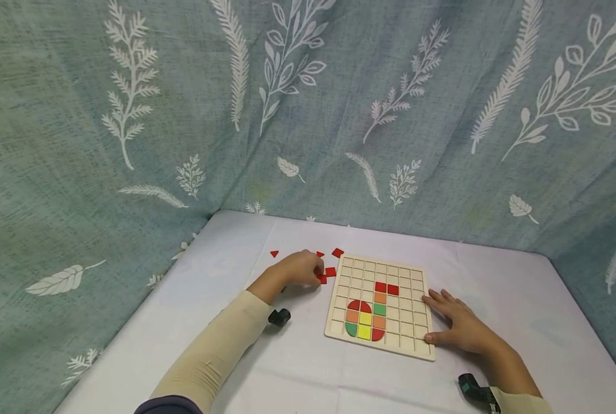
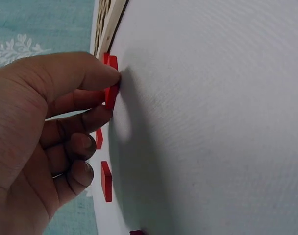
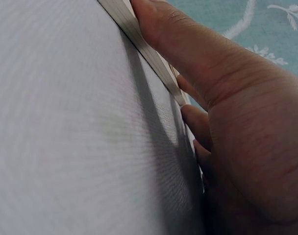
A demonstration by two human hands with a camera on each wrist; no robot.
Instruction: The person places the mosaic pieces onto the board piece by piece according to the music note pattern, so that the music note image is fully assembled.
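My left hand [image 1: 301,267], just left of the wooden grid board [image 1: 411,310], pinches a flat red square tile [image 2: 111,95] between thumb and fingertips; its other fingers are curled. In the head view part of that tile shows by the fingertips. Another red square [image 1: 331,271] lies right beside it, close to the board's left edge. On the board's right edge rests my right hand [image 1: 458,325], fingers spread and thumb on the rim. Set in the grid are red, orange, green and yellow pieces, including two red squares [image 1: 393,290] side by side and yellow squares [image 1: 364,332].
Beyond the left hand lie a red triangle [image 1: 274,253], a small red piece [image 1: 320,254] and a red square [image 1: 337,252] near the board's top left corner. The white-covered table [image 1: 287,374] meets a green leaf-patterned cloth [image 1: 328,115] at the back and sides.
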